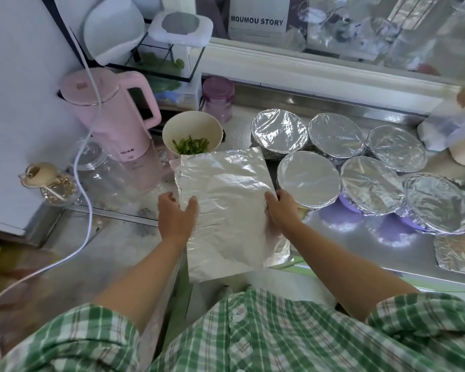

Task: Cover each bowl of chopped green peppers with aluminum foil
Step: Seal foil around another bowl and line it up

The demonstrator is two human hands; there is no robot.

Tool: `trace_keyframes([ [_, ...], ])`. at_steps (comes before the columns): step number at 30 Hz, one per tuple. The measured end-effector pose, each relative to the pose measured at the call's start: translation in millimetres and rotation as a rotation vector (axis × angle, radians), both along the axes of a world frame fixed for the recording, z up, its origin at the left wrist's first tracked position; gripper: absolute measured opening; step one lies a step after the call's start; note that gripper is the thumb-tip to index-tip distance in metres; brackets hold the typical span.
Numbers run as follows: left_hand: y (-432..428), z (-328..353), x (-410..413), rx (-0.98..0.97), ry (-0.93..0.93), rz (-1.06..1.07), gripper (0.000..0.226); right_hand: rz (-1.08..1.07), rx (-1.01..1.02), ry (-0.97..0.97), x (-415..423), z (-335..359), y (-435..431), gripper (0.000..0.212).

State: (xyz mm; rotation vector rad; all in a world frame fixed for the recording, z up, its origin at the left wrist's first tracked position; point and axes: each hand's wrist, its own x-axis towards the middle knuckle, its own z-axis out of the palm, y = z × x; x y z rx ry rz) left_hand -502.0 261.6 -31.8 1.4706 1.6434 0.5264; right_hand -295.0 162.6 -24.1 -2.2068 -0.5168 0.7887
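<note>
A loose sheet of aluminum foil [226, 205] is held over the steel counter, its far edge reaching the uncovered cream bowl [192, 130] that holds chopped green peppers [190, 146]. My left hand [176, 216] grips the sheet's left edge, thumb on top. My right hand [282, 208] pinches its right edge. To the right stand several bowls wrapped in foil, the nearest one [308, 179] right beside my right hand, others [279, 131] behind it.
A pink electric kettle [110, 114] stands left of the open bowl, with a white cable [83, 162] hanging in front. A glass jar [97, 165], a purple-lidded jar [217, 99] and a small glass tank [167, 63] crowd the back left. More foil [457, 256] lies at the right edge.
</note>
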Motion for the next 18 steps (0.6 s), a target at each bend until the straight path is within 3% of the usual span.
trace_keyframes([
  [3, -8.8, 0.2, 5.5, 0.516, 0.237, -0.255, 0.07, -0.017, -0.01, 0.006, -1.8, -2.3, 1.9, 0.021],
  [5, -14.3, -6.5, 12.4, 0.677, 0.278, -0.563, 0.076, -0.026, -0.01, 0.006, -2.0, -2.8, 2.5, 0.022],
  [7, -21.9, -11.9, 19.8, 0.655, 0.335, -0.79, 0.092, -0.041, -0.012, 0.015, -3.2, -0.4, 1.2, 0.027],
  [10, -28.5, -15.0, 26.4, 0.528, 0.438, -0.905, 0.115, -0.018, -0.012, -0.04, -9.2, 5.5, -2.4, 0.033],
  [15, -23.8, -11.0, 24.4, 0.5, 0.474, -0.902, 0.128, 0.404, 0.173, -0.75, -18.9, 7.5, -9.6, 0.052],
  [18, -20.5, -9.0, 26.3, 0.502, 0.495, -0.912, 0.132, 0.721, 0.146, -0.815, -19.9, 0.0, -4.1, 0.059],
])
